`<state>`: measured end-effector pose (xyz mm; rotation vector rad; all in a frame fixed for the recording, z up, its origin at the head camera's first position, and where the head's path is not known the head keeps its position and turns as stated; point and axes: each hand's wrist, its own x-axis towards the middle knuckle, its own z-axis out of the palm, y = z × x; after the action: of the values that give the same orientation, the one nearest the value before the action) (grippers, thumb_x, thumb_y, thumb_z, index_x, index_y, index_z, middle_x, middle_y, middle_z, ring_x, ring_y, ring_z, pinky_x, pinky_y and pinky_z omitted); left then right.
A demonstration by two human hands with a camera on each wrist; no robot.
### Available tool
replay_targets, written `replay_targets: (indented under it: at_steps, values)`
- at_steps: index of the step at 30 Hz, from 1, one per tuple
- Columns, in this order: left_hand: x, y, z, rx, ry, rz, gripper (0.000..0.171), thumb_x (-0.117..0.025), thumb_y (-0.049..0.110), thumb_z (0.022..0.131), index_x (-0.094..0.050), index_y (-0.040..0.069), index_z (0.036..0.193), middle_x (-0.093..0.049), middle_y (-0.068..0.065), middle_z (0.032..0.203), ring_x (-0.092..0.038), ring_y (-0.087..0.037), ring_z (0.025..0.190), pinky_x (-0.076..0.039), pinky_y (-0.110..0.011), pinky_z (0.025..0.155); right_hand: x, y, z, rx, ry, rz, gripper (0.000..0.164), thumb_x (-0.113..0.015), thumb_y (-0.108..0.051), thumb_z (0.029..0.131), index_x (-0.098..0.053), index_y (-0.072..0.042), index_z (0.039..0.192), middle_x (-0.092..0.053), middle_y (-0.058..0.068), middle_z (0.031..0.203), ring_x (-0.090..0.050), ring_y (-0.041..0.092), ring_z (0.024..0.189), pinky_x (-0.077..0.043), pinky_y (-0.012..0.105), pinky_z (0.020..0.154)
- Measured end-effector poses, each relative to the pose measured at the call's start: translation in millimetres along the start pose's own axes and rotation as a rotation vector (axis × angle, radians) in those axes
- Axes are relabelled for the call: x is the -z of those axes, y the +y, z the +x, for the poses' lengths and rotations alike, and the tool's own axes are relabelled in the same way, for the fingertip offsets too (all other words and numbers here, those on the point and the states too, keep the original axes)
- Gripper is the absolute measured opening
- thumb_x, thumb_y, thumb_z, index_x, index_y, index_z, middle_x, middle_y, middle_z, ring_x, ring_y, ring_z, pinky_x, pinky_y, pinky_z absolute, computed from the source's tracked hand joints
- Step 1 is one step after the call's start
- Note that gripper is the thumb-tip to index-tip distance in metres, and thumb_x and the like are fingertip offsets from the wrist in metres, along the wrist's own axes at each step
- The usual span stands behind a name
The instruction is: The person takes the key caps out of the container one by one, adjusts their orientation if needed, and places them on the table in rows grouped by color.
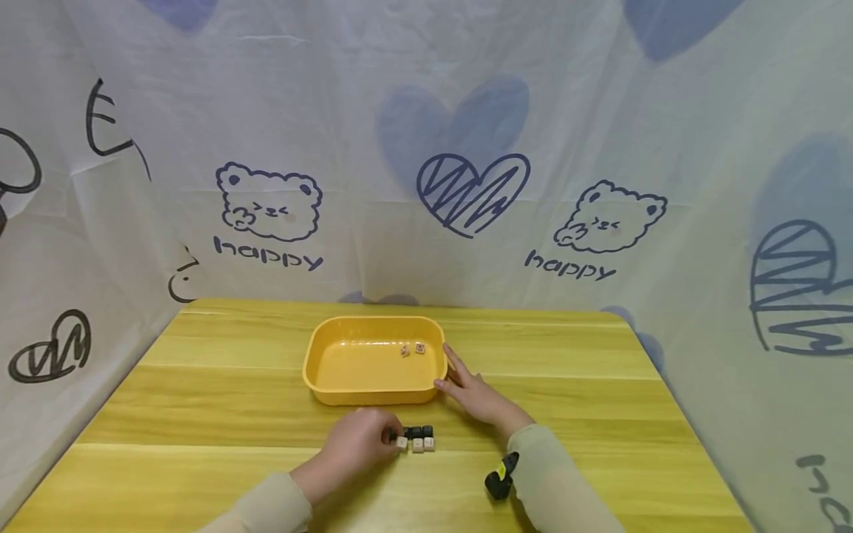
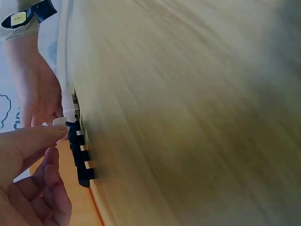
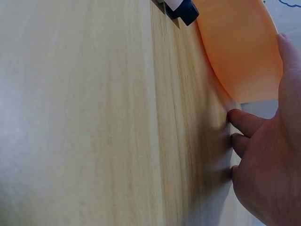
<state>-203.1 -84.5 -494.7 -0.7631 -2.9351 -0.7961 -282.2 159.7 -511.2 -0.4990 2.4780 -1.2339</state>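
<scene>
My left hand pinches a small white keycap between thumb and fingertips, at the left end of a short row of keycaps. Several black keycaps stand side by side on the table, with white keycaps in front of them. Beyond lies a yellow tray holding two small light keycaps near its right end. Against the tray's right end, my right hand has its thumb touching the rim and its fingers extended; in the right wrist view several fingertips meet the table.
The wood-grain table reaches back to a whitish curtain printed with hearts and bears. Curtain also hangs at both sides. A black device with a yellow label is strapped at the right wrist.
</scene>
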Motion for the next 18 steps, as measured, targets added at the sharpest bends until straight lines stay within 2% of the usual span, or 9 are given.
replay_targets:
  at_steps: [6, 10, 18]
  values:
    - [-3.3, 2.2, -0.2, 0.007, -0.014, 0.085, 0.018, -0.086, 0.024, 0.070, -0.076, 0.021, 0.085, -0.068, 0.010, 0.080, -0.059, -0.007, 0.069, -0.048, -0.029, 0.060, -0.4, 2.8, 1.4, 0.009, 0.003, -0.007, 0.072, -0.045, -0.042, 0.103, 0.001, -0.034, 0.157, -0.035, 0.012, 0.152, -0.027, 0.028, 0.141, 0.011, 0.058, 0.111]
    - [-5.3, 3.2, -0.9, 0.002, -0.011, 0.132, 0.021, -0.088, 0.026, 0.067, -0.076, 0.022, 0.084, -0.071, 0.008, 0.085, -0.064, -0.012, 0.075, -0.050, -0.031, 0.063, -0.9, 3.4, 1.3, 0.007, 0.003, -0.007, 0.072, -0.045, -0.043, 0.103, 0.001, -0.035, 0.157, -0.034, 0.013, 0.152, -0.027, 0.028, 0.141, 0.010, 0.058, 0.111]
    - [-8.1, 2.0, 3.1, 0.039, -0.028, 0.108, 0.017, -0.086, 0.026, 0.071, -0.076, 0.022, 0.084, -0.071, 0.007, 0.085, -0.064, -0.013, 0.075, -0.051, -0.033, 0.061, -0.4, 1.9, 0.4, -0.007, 0.003, -0.010, 0.071, -0.045, -0.044, 0.102, 0.001, -0.037, 0.156, -0.034, 0.012, 0.152, -0.027, 0.028, 0.141, 0.009, 0.057, 0.112]
